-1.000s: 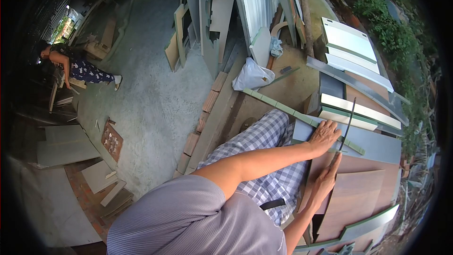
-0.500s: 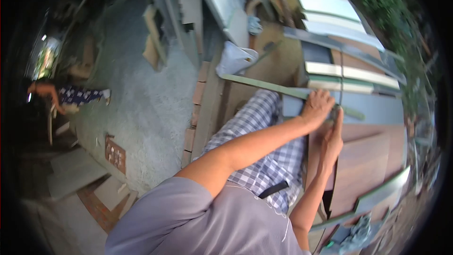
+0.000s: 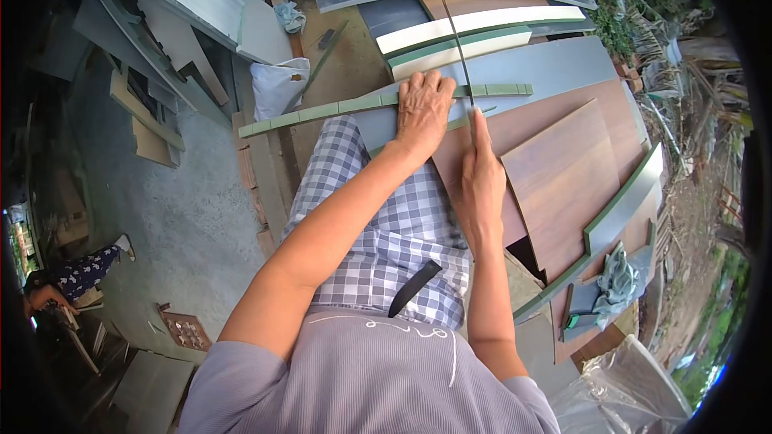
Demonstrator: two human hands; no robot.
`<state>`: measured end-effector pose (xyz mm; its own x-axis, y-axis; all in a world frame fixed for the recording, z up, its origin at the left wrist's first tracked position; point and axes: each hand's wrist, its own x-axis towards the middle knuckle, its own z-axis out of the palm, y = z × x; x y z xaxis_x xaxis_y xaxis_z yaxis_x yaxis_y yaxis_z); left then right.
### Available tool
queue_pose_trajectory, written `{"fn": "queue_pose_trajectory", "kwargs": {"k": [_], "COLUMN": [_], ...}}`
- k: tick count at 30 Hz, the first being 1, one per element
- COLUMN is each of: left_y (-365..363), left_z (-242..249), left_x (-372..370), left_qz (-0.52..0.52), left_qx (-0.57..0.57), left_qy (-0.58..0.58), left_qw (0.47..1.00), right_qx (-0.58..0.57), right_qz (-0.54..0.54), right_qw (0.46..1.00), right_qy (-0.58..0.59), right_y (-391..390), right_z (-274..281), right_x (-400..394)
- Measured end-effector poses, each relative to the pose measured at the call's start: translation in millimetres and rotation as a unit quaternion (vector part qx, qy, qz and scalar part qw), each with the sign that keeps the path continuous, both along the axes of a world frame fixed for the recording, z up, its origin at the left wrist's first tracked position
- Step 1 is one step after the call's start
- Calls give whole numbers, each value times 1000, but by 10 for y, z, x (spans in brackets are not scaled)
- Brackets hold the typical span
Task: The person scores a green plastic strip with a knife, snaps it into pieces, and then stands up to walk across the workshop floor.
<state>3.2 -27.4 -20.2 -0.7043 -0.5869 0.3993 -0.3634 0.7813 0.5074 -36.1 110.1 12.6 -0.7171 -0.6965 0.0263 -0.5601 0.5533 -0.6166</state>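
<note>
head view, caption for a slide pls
Left hand on a green strip, right hand holding a thin blade across it

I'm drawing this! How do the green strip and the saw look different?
The green strip is pale, with lines across it; the saw is dark. The strip runs side to side under the left hand; the saw points forward from the right hand. Both are long and thin.

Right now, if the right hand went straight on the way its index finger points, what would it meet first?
Most likely the green strip with cross lines, which runs across just beyond the right hand's fingertip. Their heights are unclear here, so the hand might pass over it.
</note>
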Motion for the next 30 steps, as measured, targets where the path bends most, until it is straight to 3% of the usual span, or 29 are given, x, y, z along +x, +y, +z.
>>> {"fn": "queue_pose_trajectory", "kwargs": {"k": [5,7,14,15,19,23,30], "left_y": [15,10,3,-13,-28,-20,-15], "left_z": [25,4,-17,-27,-31,-7,12], "left_x": [10,12,15,12,41,128,173], "left_qz": [7,6,3,6,-9,-4,-1], "left_qx": [-11,-5,0,-2,7,1,9], "left_qy": [-27,-16,-18,-15,-20,-45,-59], "left_qw": [1000,1000,1000,1000,1000,999,998], "right_qx": [-28,67,21,18,55,-10,26], "right_qz": [-6,-17,-10,-30,-124,-43,-57], "right_qw": [999,995,1000,998,975,997,987], "right_qy": [-45,-75,-18,-51,-178,-60,-145], "right_y": [-52,193,1216,1319,1174,1063,1035], "right_z": [110,180,178,193,397,152,123], "right_x": [29,155,627,628,548,436,504]}}
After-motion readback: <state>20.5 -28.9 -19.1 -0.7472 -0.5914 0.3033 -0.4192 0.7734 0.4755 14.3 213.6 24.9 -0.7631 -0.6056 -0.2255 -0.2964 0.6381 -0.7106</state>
